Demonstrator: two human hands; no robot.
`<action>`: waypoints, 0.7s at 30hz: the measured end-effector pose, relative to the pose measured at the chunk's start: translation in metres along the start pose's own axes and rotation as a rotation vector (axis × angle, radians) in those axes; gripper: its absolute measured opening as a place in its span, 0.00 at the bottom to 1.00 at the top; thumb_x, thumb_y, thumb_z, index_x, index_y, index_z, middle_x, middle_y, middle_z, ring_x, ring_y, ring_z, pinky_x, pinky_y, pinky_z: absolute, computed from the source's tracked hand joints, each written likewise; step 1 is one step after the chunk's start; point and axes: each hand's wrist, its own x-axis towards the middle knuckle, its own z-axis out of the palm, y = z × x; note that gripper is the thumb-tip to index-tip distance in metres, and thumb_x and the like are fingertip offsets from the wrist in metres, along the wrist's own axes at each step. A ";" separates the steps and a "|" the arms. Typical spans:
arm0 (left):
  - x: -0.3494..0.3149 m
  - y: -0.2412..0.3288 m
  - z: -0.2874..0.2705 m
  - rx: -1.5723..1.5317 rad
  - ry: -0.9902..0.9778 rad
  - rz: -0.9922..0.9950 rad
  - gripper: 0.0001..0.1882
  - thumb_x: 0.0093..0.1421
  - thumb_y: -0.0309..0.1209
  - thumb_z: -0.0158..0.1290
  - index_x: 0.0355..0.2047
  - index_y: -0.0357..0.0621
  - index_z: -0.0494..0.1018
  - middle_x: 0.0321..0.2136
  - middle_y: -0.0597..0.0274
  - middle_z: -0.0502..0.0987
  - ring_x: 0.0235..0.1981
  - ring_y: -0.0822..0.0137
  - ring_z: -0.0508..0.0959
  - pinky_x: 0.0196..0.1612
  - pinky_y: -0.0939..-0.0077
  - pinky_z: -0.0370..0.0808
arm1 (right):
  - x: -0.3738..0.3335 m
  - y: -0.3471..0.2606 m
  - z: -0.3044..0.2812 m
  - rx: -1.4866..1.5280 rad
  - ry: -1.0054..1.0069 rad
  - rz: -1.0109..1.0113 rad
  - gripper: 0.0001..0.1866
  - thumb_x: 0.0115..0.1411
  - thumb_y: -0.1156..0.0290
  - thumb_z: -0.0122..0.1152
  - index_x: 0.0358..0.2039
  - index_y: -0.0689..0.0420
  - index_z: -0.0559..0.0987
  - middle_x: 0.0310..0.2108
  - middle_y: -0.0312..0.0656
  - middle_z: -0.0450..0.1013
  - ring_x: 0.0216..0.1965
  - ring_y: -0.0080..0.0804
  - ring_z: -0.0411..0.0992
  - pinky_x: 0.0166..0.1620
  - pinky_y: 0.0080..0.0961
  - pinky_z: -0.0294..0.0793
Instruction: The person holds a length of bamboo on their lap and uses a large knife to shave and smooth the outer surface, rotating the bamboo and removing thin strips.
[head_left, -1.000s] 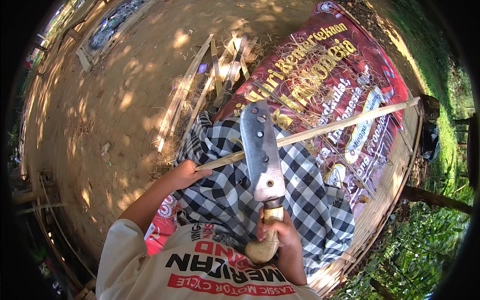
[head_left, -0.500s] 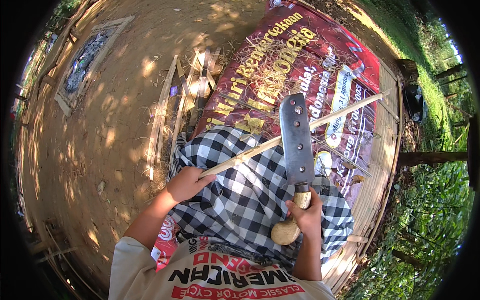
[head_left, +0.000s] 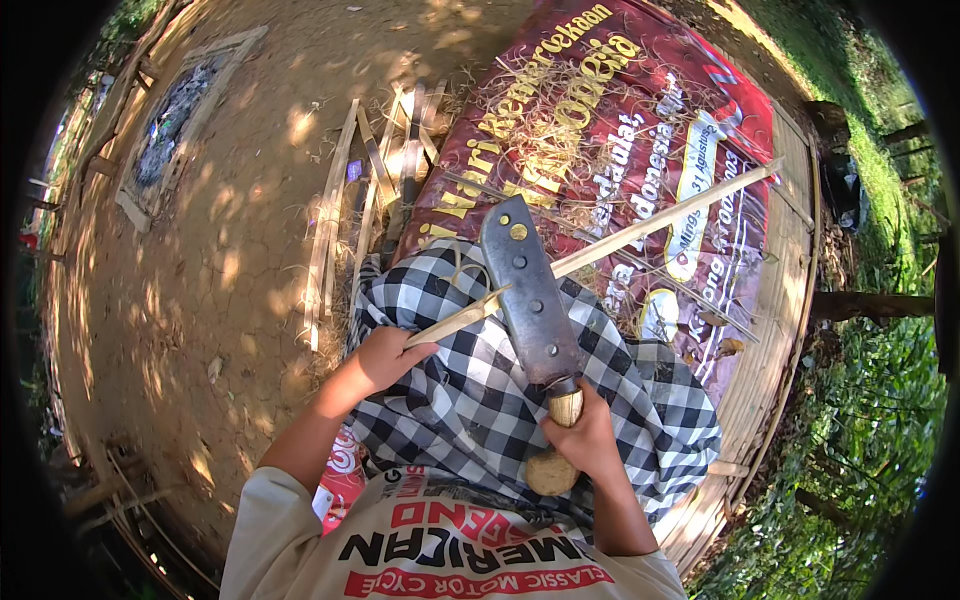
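Note:
My left hand (head_left: 385, 358) is closed around the near end of a long pale wooden strip (head_left: 660, 218), which slants up to the right across my lap. In my right hand (head_left: 585, 435) is a cleaver-like knife (head_left: 532, 300), gripped by its pale wooden handle with a bulbous end. Its broad dark blade, with several round holes along it, lies across the strip and hides part of it. Beside the blade, on the left hand's side, a thin shaving curls up from the strip. A black-and-white checked cloth (head_left: 450, 400) covers my lap beneath both hands.
A dark red printed banner (head_left: 620, 130) lies ahead, strewn with curly shavings (head_left: 530, 130), over a slatted bamboo platform (head_left: 790, 270). Several split strips (head_left: 325, 230) rest on the dirt ground to the left. Farther left is a framed ash pit (head_left: 170, 130). Greenery borders the right.
The knife has moved left along the strip toward my left hand, its blade tilting further left. A curl of shaving now shows beside the blade. My left hand still holds the strip's end.

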 end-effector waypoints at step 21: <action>0.002 0.007 -0.001 0.047 -0.001 0.046 0.23 0.62 0.43 0.53 0.24 0.31 0.75 0.13 0.45 0.70 0.14 0.55 0.69 0.22 0.64 0.66 | 0.002 0.015 -0.003 0.791 -0.350 0.303 0.14 0.44 0.89 0.57 0.34 0.65 0.71 0.21 0.42 0.71 0.18 0.29 0.72 0.22 0.25 0.72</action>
